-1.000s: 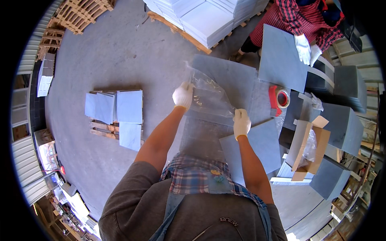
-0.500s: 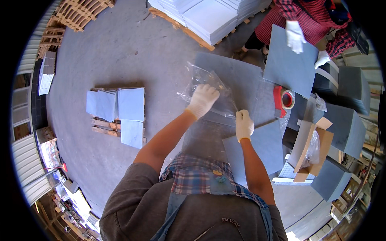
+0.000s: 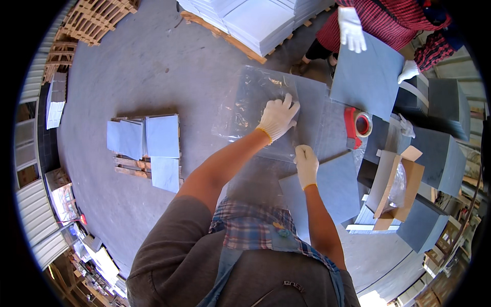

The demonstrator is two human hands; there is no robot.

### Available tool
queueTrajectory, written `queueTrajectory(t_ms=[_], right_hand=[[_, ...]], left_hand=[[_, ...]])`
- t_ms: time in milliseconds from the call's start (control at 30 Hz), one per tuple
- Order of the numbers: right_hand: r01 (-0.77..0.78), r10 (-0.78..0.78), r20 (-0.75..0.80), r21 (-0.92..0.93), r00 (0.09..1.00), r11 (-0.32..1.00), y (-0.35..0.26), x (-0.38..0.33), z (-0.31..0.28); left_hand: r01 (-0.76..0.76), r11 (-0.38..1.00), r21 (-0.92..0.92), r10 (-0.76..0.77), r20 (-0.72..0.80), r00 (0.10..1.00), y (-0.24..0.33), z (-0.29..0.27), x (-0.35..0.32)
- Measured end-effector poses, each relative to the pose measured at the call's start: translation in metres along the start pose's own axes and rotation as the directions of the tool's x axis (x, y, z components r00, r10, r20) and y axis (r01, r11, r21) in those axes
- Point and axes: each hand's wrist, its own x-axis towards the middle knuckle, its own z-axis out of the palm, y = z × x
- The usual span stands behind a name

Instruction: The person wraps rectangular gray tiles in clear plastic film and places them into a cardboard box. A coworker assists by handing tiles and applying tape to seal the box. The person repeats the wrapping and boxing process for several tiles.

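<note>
Clear plastic film (image 3: 250,110) lies over the left part of a grey square tile (image 3: 313,94), reaching past its left edge. My left hand (image 3: 279,117), in a white knit glove, is open on the film with fingers spread toward the upper right. Close to the tile's near edge, my gloved right hand (image 3: 307,166) is closed on the film's near right corner, its fingertips partly hidden. A second light grey tile (image 3: 335,187) lies under my right forearm. A roll of tape in a red dispenser (image 3: 352,125) stands right of the film.
At upper right, a co-worker's gloved hands (image 3: 351,31) hold another grey tile (image 3: 368,77). An open carton (image 3: 409,187) with plastic inside sits among tile stacks (image 3: 440,158) on the right. Tiles on a pallet (image 3: 163,135) stand left; a white stack (image 3: 258,23) stands far.
The bunched film now lies spread flatter over the tile. My left hand has moved right and opened its fingers. My right hand shifted slightly left and nearer. The co-worker's upper hand moved left.
</note>
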Motion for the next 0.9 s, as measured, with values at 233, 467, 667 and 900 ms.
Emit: queueTrajectory(t_ms=[233, 467, 667, 900], right_hand=[[-0.023, 0.024, -0.027, 0.027, 0.999, 0.999, 0.003, 0.012, -0.005], [-0.113, 0.113, 0.008, 0.022, 0.994, 0.993, 0.022, 0.0, -0.019], [0.171, -0.312, -0.136, -0.605, 0.94, 0.777, 0.004, -0.003, -0.044], [0.443, -0.547, 0.138, -0.758, 0.826, 0.479, -0.063, 0.044, 0.013]], left_hand=[[0.112, 0.993, -0.044, -0.117, -0.13, 0.984, 0.025, 0.019, 0.013], [0.216, 0.974, -0.065, -0.221, -0.101, 0.97, 0.044, 0.027, 0.014], [0.263, 0.962, -0.077, -0.269, -0.095, 0.958, 0.046, 0.035, 0.018], [0.288, 0.958, 0.005, -0.287, -0.032, 0.957, 0.049, 0.029, 0.02]])
